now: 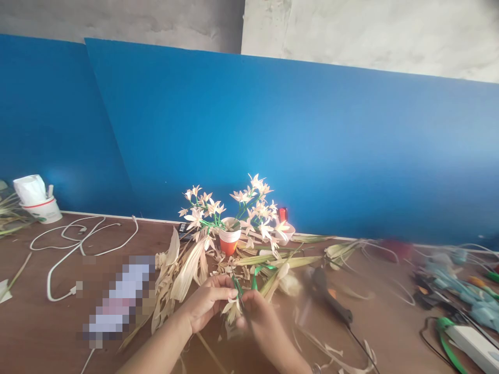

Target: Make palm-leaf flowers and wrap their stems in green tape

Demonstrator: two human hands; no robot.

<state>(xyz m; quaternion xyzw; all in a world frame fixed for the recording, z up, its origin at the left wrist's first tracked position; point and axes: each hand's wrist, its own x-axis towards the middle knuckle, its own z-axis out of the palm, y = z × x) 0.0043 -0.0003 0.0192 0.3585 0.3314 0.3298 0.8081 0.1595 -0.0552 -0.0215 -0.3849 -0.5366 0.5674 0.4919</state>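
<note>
My left hand [212,301] is closed in a pinch at the green stem of a pale straw-coloured flower [233,310], made of dried husk-like petals. The bloom hangs below the fingertips with its petals pointing down. Close on its right, my right hand [260,318] is closed around a dark slim tool [239,292], whose exact kind is blurred. Loose green tape [255,278] curls up above the right fingers. Beyond the hands, an orange-and-white paper cup [230,240] holds branching green stems with several similar flowers [213,208].
Dried husks [193,270] lie heaped around the cup. Right of my hands is a black glue gun [331,296] with a cord. A phone-like blurred object [120,298] and a white cable [50,275] lie left. A white tub [42,210] stands far left, before the blue panel [273,130].
</note>
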